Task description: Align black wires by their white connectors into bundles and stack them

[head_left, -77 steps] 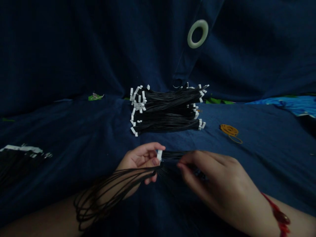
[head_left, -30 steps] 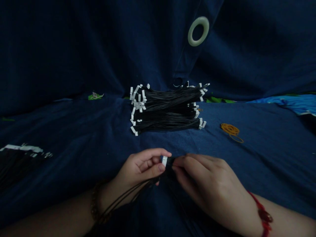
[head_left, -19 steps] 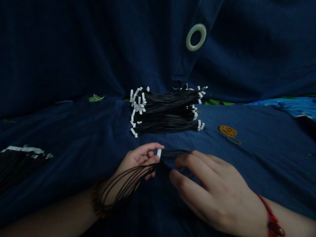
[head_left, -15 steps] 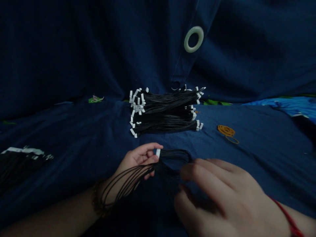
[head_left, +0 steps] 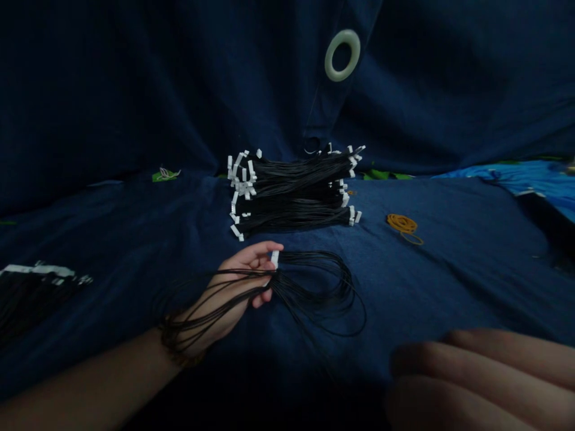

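Left-hand grip (head_left: 246,276) on black wire bundle (head_left: 291,289)

Your left hand (head_left: 242,278) pinches a small white plug (head_left: 274,259). Long black wires (head_left: 321,293) hang from the plug in big loops, and some lie over your wrist. Your right hand (head_left: 476,377) is open and blurry at the bottom edge, near the loops but not touching them. In front of you sits a big pile of black wires (head_left: 291,197) with white ends. To its right lie orange rubber bands (head_left: 403,224) on a dark blue cloth (head_left: 449,281). Another bundle of black wires (head_left: 31,299) lies far to the left.
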Tool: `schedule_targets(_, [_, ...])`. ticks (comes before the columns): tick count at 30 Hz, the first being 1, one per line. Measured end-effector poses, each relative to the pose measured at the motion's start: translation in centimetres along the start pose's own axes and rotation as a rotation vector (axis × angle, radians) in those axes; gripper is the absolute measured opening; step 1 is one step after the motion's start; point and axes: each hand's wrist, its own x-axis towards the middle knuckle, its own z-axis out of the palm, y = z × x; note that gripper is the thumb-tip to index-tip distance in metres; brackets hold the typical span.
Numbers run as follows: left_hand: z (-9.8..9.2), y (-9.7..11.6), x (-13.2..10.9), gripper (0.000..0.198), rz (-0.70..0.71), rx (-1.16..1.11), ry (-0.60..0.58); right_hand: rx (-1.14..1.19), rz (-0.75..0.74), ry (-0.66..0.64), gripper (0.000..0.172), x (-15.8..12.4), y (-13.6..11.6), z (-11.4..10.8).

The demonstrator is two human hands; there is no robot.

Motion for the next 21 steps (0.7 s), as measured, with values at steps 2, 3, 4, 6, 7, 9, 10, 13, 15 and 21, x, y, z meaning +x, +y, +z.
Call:
schedule_targets(2, [-0.1,0.1,0.0,0.031,-0.006,0.005,0.002,-0.053,-0.109,0.009,0.024,1.1,-0.1,0.4])
schedule_targets(3, [-0.2,0.1,0.0,0.030,-0.016,0.003,-0.005,-0.076,-0.154,-0.006,0.021,1.5,0.1,0.7])
schedule_targets(4, [-0.3,0.1,0.0,0.030,-0.023,-0.003,-0.014,-0.096,-0.173,-0.039,0.017,1.8,0.4,1.1])
schedule_targets(6, [-0.3,0.2,0.0,0.029,-0.027,-0.025,-0.042,-0.109,-0.174,-0.131,0.012,2.0,1.4,2.0])
schedule_targets(7, [-0.3,0.2,0.0,0.029,-0.023,-0.038,-0.059,-0.092,-0.155,-0.173,0.013,1.9,2.0,2.5])
schedule_targets(9, [-0.4,0.2,-0.1,0.028,-0.020,-0.056,-0.079,-0.028,-0.105,-0.220,0.017,1.7,3.0,3.4])
schedule_targets(10, [-0.5,0.2,0.0,0.028,-0.023,-0.065,-0.079,0.017,-0.083,-0.225,0.020,1.7,3.4,3.9])
schedule_targets(13, [-0.7,0.1,0.1,0.032,-0.046,-0.098,-0.089,0.131,-0.035,-0.253,0.018,2.2,4.0,4.8])
schedule_targets(15, [-0.8,0.0,0.2,0.033,-0.047,-0.105,-0.101,0.295,0.004,-0.322,0.017,3.0,4.0,5.2])
schedule_targets(21, [-0.4,-0.3,0.3,0.032,0.050,-0.077,-0.074,0.780,0.211,-0.345,0.024,4.8,3.4,6.6])
